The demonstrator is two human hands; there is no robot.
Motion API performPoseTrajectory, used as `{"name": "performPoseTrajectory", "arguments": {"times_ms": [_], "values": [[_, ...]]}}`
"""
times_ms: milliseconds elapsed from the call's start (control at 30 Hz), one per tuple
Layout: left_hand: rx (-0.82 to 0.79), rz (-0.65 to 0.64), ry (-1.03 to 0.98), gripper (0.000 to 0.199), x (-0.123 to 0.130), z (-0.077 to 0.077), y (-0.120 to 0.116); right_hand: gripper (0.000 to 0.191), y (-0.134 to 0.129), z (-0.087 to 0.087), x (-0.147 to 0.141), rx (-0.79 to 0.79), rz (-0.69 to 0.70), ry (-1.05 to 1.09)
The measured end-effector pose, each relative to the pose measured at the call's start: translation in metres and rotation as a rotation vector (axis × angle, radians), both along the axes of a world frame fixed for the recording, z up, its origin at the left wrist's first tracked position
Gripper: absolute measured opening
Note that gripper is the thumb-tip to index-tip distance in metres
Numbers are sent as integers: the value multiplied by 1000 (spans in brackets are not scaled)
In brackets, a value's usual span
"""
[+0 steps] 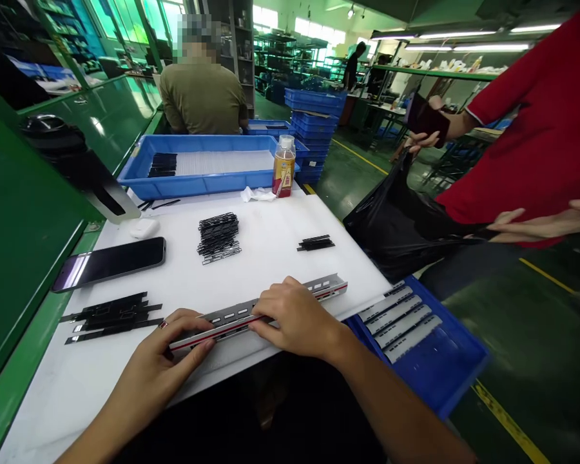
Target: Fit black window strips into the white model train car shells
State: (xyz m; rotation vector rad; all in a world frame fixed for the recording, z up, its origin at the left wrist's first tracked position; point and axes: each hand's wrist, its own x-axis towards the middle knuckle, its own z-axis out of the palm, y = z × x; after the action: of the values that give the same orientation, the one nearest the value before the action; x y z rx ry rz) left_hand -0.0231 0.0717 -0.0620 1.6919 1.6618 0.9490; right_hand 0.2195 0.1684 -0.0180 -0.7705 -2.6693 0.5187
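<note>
My left hand (167, 345) and my right hand (294, 316) both grip a long grey model train carriage shell (236, 320), which has a red stripe and a row of window openings. It lies slanted across the white board (265, 219), and my fingers hide parts of it. Farther up the board are a stack of black slotted strips (218, 237) and a smaller bunch of black strips (316, 243). Nearer my left hand lies a loose pile of black parts (111, 317). Several similar shells (396, 322) sit in a blue tray (444, 361) past my right hand.
A phone (109, 263) and a white earbud case (144, 227) lie on the board. Behind it are a blue tray (135, 167) and a juice bottle (284, 166). At right, a co-worker in red (512, 142) holds a black plastic bag (396, 225). Another person (203, 100) sits beyond.
</note>
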Motion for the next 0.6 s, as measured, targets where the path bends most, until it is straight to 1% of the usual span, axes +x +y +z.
{"name": "performPoseTrajectory", "arguments": {"times_ms": [200,300,367,433,533,600], "values": [[6,86,46,28,7,5,1,17,0,-8,-2,58,-30,49],[-17,98,121,29,5,6,2,17,0,-14,-4,122,-76,72],[-45,106,184,32,0,3,2,19,0,-20,-6,165,-98,88],[-75,132,223,35,-6,-1,1,24,1,-25,-8,189,-104,101],[-103,191,239,37,-14,-8,-1,30,4,-30,-12,190,-117,113],[-82,208,272,36,-17,-11,-3,31,6,-32,-14,175,-119,122]]}}
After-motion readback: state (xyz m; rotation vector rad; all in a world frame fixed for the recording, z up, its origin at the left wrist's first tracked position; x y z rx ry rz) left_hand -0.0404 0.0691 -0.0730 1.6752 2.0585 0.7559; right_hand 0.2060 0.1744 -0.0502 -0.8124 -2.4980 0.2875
